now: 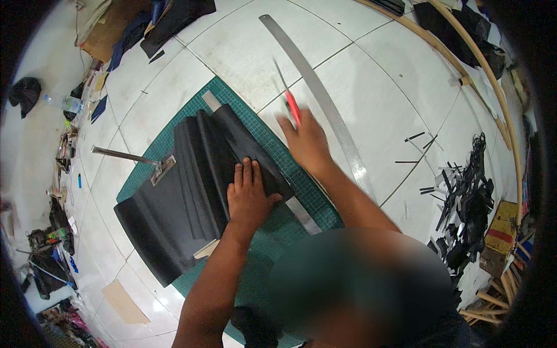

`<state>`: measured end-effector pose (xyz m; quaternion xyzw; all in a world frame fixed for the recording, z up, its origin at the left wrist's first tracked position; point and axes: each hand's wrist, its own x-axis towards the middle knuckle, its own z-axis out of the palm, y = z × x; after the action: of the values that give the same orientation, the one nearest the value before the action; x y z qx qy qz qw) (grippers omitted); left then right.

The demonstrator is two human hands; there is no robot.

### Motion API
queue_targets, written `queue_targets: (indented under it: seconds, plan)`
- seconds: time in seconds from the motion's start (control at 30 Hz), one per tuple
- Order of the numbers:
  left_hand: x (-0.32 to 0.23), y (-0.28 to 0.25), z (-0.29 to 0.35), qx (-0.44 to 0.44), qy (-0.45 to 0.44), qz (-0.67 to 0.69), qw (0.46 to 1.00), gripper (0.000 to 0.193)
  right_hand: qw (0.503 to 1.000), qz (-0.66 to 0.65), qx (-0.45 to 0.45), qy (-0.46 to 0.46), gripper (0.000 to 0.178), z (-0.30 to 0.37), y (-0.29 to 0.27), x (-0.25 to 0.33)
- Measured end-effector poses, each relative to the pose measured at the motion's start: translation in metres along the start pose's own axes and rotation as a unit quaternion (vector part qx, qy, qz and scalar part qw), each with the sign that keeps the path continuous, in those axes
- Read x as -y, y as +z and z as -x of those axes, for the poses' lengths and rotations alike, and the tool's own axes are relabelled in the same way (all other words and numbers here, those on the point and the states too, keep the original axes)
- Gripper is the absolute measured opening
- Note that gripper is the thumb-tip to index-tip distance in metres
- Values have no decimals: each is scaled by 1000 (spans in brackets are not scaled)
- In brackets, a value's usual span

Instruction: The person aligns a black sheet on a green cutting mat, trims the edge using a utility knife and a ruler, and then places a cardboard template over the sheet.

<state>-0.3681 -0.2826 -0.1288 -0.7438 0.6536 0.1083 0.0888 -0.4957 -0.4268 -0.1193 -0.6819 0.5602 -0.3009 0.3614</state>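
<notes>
My left hand (249, 194) lies flat with fingers stretched on a black leather-like sheet (151, 211), which is rumpled into folds. The sheet rests on a green cutting mat (232, 91). A metal straightedge (303, 216) shows at two edges of the sheet; its middle is hidden beneath it. My right hand (307, 139), slightly blurred, is raised right of the sheet, closed around a red-handled cutter (293, 107) whose long thin blade points away from me. A metal tool (125, 153) with a rod and rectangular end rests on the sheet's left part.
A long steel ruler (316, 84) lies on the white tiles to the right. Black offcuts (464, 203) pile up farther right, near long curved wooden strips (493, 75). A tan card (126, 301) lies at lower left. Bottles and assorted clutter line the left edge.
</notes>
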Motion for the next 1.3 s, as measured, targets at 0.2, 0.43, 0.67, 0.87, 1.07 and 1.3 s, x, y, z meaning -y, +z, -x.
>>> queue_targets:
  seconds: [0.2,0.43,0.67,0.87,1.07,1.3]
  plan:
    - [6,-2,2,-42,25,43,998,87,975,124,147,109,42,157,-33,-16]
    - [9,-15,32,-255,42,95,961,49,986,126,56,93,41,188,-29,-37]
    - [38,-1,45,-227,30,214,950,52,989,73,46,117,31,208,-103,-49]
    - [15,-14,53,-171,126,86,973,76,988,139,22,58,35,352,-189,-124]
    - [-9,-12,47,-172,120,59,976,74,982,93,124,110,53,472,-227,-137]
    - [-3,-7,45,-142,113,61,981,68,963,80,214,142,38,463,-244,-109]
